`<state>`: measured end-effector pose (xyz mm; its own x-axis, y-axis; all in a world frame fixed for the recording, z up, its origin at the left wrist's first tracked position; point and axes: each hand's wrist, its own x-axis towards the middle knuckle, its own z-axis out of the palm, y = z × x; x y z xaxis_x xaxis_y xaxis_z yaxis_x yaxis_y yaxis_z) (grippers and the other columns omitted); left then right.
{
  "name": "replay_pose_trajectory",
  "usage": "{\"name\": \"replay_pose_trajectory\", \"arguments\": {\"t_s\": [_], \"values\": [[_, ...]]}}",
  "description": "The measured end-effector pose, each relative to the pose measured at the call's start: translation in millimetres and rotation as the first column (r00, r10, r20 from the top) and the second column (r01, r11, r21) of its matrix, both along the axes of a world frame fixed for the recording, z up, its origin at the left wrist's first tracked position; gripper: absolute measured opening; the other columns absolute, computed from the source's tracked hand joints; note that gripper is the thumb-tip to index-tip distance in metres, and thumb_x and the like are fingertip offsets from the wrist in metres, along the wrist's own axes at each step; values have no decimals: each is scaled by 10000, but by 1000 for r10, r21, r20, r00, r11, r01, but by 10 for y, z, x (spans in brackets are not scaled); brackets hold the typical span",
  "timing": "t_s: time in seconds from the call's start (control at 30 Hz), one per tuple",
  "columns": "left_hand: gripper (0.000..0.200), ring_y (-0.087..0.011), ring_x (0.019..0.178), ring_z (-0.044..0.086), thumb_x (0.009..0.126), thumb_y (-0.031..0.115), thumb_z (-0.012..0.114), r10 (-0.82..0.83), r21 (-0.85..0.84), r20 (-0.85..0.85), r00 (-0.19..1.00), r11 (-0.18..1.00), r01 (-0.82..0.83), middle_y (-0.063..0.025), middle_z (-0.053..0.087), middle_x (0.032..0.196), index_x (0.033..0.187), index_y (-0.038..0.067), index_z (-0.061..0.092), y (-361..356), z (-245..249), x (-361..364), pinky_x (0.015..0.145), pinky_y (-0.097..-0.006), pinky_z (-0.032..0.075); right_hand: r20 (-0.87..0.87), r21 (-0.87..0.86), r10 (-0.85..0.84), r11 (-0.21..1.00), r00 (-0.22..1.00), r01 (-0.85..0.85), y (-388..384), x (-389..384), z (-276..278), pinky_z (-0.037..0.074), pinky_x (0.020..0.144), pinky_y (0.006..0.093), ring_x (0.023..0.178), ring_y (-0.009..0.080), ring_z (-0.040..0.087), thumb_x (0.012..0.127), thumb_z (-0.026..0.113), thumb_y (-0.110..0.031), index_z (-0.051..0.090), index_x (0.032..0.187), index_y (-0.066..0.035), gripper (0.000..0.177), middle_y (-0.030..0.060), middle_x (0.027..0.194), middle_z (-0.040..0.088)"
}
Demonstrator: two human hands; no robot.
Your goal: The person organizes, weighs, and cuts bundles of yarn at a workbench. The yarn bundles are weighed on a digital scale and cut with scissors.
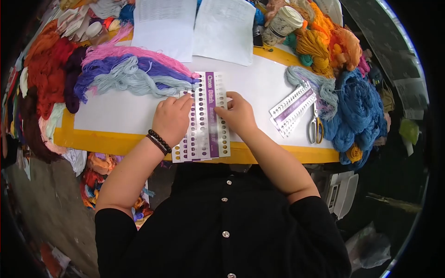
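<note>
A fanned stack of white-and-purple perforated floss cards (pixel 211 118) lies at the table's front edge, before my body. My right hand (pixel 238 113) grips its right edge, thumb on top of the card and fingers curled behind it. At the left edge, my left hand (pixel 171 118) has its fingers closed on the cards, fingertips partly hidden. Bundles of embroidery thread in pink (pixel 134 52), violet (pixel 150 67) and pale blue (pixel 134 81) stretch leftward from the cards' upper holes. Whether my left fingers also pinch a strand, I cannot make out.
More floss cards (pixel 294 109) with grey-blue thread lie at the right beside scissors (pixel 315 127). Blue skeins (pixel 357 109), orange skeins (pixel 315 46) and red skeins (pixel 46 65) crowd the sides. Paper sheets (pixel 222 30) and a lidded cup (pixel 282 25) stand at the back.
</note>
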<state>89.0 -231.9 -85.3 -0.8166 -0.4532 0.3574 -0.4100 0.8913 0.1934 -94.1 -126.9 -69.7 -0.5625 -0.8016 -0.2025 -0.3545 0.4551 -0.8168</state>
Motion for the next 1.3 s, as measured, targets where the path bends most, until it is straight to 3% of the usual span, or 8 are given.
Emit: {"name": "replay_pose_trajectory", "arguments": {"t_s": [0.23,0.4,0.7,0.83,1.03,1.17,1.23,1.3], "values": [[293,-278,983,555,843,116,558,47,-48,138,989,998,-40,-99,591,1117,1126,108,631,153,209,-201,875,-423,434,-268,-27,-57,998,962,52,301,-294,173,481,851,387,935,297,619,738,738,-237,512,1248,-51,587,126,1048,649],[398,-308,1098,499,832,112,604,17,29,197,980,999,-23,-129,533,1229,1229,83,585,161,187,-182,964,-432,389,-744,-82,-444,802,499,592,759,-1319,-42,360,1021,470,1253,371,414,689,781,-400,371,1387,-48,883,182,1371,435],[389,-324,1100,497,849,122,592,-18,21,172,985,1000,14,-140,533,1226,1236,81,583,121,127,-140,957,-438,399,-565,91,-498,755,658,650,1377,-1961,-183,488,885,389,1049,356,586,611,836,-346,283,1399,32,1034,221,1118,603],[396,-329,1099,497,845,121,597,-27,26,154,988,999,24,-149,529,1232,1239,81,579,112,111,-125,955,-437,404,-452,30,-560,768,694,640,1542,-2101,24,509,744,383,806,316,667,667,763,-204,675,838,30,303,176,836,688],[406,-326,1102,497,834,116,607,-26,62,148,989,998,17,-152,523,1245,1236,71,575,110,151,-121,964,-434,399,467,-6,-603,729,647,684,1501,-2051,389,297,449,233,530,79,463,824,639,-48,646,959,2,144,29,743,619],[393,-336,1113,518,829,153,630,-3,160,-45,999,987,10,-161,534,1258,1204,47,578,279,431,-294,954,-435,402,409,-339,-407,763,817,550,1322,-1438,910,388,536,211,617,71,541,815,660,-35,621,977,31,179,26,792,643],[373,-325,1013,583,853,199,636,-89,326,-295,951,926,187,-159,600,1162,1185,38,584,370,362,-476,873,-414,455,379,-455,-291,768,878,451,1233,-1046,1079,453,635,198,704,73,599,848,644,-31,610,993,33,161,34,834,661],[394,-199,903,628,899,258,634,95,857,-383,919,409,314,-113,655,1055,1182,-5,557,573,419,-729,747,-301,499,330,-490,-224,789,917,369,1171,-757,948,456,640,195,718,63,594,862,647,-50,599,1010,31,175,32,844,660]]}}
